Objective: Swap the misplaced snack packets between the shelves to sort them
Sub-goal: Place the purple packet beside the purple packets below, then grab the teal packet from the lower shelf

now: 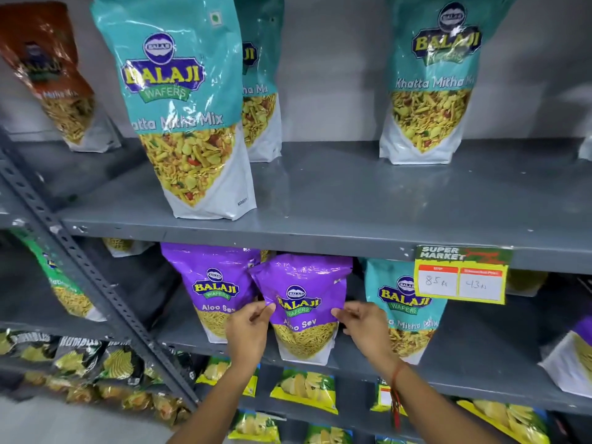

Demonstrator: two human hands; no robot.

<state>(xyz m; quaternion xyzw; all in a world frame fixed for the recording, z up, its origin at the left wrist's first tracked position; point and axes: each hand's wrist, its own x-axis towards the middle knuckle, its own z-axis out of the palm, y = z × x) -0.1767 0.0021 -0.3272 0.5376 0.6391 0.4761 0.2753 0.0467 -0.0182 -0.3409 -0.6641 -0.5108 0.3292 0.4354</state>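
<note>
Both hands grip a glossy purple plastic Aloo Sev pouch (302, 302) standing upright at the near edge of the grey metal lower shelf (480, 376): left hand (248, 328) pinching its left edge, right hand (365, 328) pinching its right edge. A teal Khatta Mitha Mix pouch (405, 310) stands just right.

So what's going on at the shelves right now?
A person has both hands on a purple Aloo Sev packet standing on the middle shelf, left hand and right hand pinching its sides. Another purple packet stands just left of it. A teal Khatta Mitha packet sits to its right, unlike the teal ones on the top shelf.
</note>
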